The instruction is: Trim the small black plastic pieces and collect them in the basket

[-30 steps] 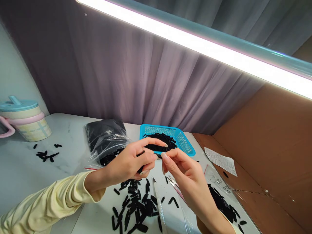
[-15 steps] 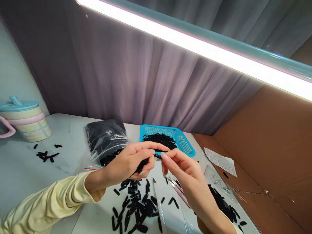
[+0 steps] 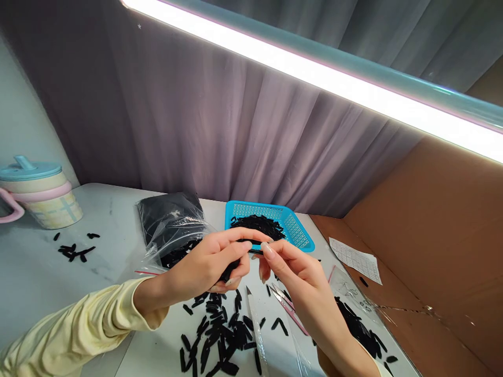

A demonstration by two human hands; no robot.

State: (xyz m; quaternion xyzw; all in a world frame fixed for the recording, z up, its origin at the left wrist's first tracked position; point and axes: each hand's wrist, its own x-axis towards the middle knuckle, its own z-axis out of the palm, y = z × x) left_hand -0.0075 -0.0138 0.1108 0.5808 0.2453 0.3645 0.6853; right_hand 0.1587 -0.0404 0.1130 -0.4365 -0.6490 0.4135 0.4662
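- Disappearing from my view at both ends, the thin black strip is spanning from my left hand to my right hand.
- I am pinching it in the right fingertips.
- The left hand is curling around more black pieces, too covered for me to count.
- Beyond the hands, the blue basket is holding a black heap.

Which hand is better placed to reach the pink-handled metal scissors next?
Probably the right hand: the pink-handled metal scissors appear just beside it. The left hand is farther off and seems to cradle small black strips. The right hand, though, is pinching a thin black strip.
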